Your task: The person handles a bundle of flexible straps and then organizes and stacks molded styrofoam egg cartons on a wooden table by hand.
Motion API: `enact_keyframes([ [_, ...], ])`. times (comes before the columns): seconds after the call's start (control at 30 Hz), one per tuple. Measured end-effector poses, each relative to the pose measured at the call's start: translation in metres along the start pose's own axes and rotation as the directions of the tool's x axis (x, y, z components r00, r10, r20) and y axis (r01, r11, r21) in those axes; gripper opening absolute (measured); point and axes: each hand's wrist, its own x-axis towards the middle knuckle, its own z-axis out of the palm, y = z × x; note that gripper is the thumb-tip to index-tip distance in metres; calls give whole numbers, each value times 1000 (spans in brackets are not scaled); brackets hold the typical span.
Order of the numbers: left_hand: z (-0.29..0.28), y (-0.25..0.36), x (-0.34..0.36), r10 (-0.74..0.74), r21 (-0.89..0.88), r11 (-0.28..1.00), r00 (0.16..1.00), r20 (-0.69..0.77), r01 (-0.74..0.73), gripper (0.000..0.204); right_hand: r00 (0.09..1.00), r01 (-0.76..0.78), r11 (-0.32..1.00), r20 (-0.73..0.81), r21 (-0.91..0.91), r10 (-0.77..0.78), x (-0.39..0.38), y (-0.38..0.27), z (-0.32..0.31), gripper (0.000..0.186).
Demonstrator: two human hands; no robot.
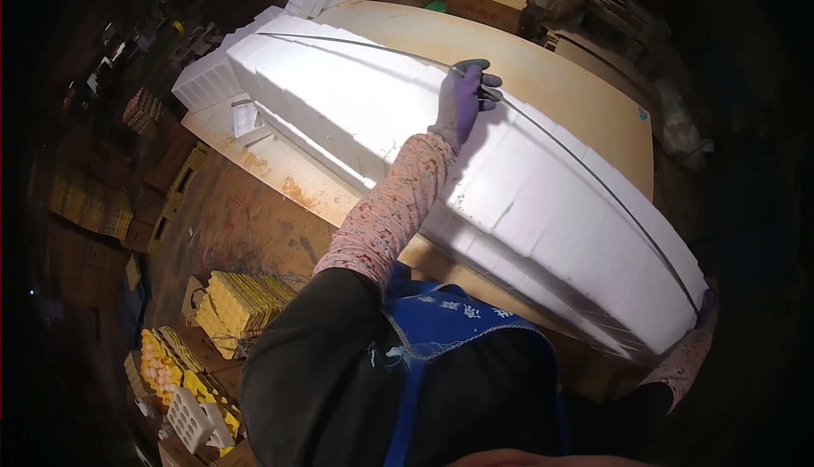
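A long row of white foam blocks (pixel 543 187), pressed side by side, lies across a wooden table. Along its top, near the far edge, runs a thin dark strap (pixel 593 174) from the far left end to the right end. My left hand (pixel 466 94), in a purple glove with dark fingertips, is closed on the strap at about mid-length. At the right end of the row is my gloved right hand (pixel 707 307), where the strap comes down to it. Dimness hides its fingers, so its grip does not show.
More white foam blocks (pixel 203 77) stand at the table's left end. The tan tabletop (pixel 585 98) shows beyond the row. Cardboard boxes (pixel 485 5) and flattened cardboard lie behind. Down on the left are bundled yellow trays (pixel 242 310) and a white tray with holes (pixel 188 420).
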Motion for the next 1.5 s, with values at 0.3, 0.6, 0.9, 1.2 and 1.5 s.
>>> enact_keyframes([
  [0.3,-22,9,-39,-196,175,969,972,129,172,43,985,-144,990,-94,-10,142,-34,-26,-9,57],
  [0.6,-75,33,-14,-149,7,989,986,75,149,21,933,-313,942,-223,-118,282,-84,-72,10,57],
  [0.9,-169,70,-92,179,869,477,982,54,-135,34,834,421,717,-549,555,-65,-224,-336,69,43],
  [1.2,-238,-109,-152,-217,850,200,824,524,-488,41,84,-9,539,538,842,-839,-416,-592,240,45],
  [1.5,-255,-129,-163,-22,839,215,857,516,-500,45,502,416,442,204,795,-840,-358,-661,361,39],
])
